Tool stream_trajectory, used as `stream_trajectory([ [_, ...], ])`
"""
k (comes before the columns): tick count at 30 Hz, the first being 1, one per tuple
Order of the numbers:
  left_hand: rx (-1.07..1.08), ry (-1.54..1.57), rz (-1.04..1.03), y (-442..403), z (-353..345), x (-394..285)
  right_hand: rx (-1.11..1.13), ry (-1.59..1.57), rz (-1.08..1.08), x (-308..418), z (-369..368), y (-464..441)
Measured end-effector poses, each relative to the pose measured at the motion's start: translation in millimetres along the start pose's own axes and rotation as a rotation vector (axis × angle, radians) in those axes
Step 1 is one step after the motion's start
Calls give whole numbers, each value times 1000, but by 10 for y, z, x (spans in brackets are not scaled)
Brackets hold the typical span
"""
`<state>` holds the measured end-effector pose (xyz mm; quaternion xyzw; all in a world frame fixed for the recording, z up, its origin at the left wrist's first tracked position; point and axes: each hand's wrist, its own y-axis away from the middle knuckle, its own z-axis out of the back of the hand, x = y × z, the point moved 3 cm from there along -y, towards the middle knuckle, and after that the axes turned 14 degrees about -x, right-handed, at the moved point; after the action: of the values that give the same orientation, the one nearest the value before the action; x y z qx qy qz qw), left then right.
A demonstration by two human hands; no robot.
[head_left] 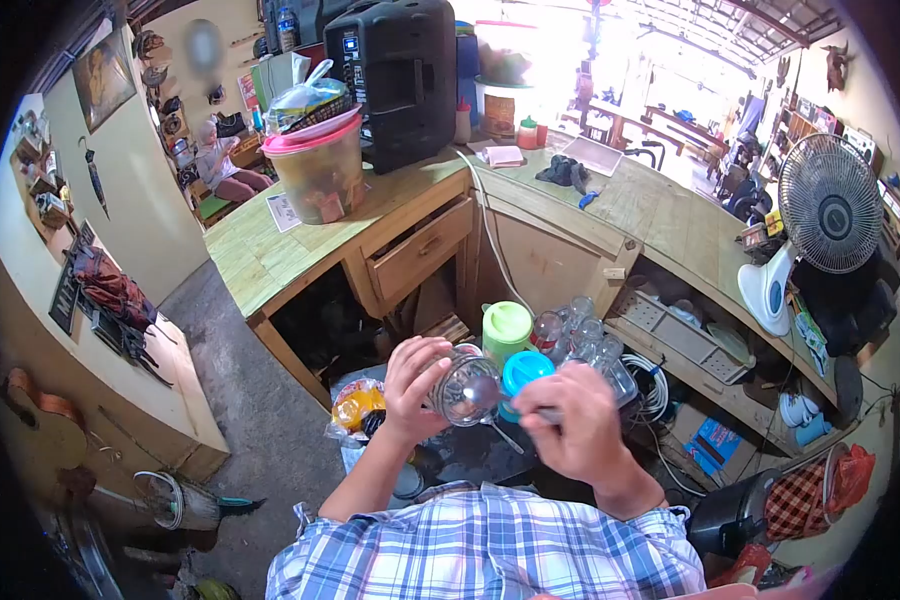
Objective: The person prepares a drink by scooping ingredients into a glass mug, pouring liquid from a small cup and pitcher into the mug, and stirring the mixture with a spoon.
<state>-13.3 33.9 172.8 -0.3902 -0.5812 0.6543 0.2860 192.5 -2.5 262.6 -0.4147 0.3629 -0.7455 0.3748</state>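
Hands point(418, 388) part-closed round glass point(460, 388) and spoon point(482, 391), near wooden counter point(660, 215) in cluttered room.

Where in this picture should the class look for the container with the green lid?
In the head view, the green-lidded container stands near the middle, just beyond the blue-lidded container and left of the clustered clear glasses.

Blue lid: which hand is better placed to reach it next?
Right, I'd judge. The right hand is beside the blue lid; the left hand holds a clear glass farther away. The right's grip seems occupied by a spoon, though, and may need freeing.
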Motion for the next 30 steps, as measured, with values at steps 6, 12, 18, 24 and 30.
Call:
stream_trajectory([
  [6,-121,36,-75,30,-20,78,71,-63,4,143,-70,5],
  [12,-272,175,-120,49,-56,135,223,16,-86,220,-324,31],
  [18,-289,113,-145,58,-52,86,58,-180,-126,253,-394,50],
  [24,-337,117,-118,32,-47,105,59,-412,-189,306,-135,34],
  [30,-263,94,21,69,-39,124,23,-442,-230,236,-96,-6],
])
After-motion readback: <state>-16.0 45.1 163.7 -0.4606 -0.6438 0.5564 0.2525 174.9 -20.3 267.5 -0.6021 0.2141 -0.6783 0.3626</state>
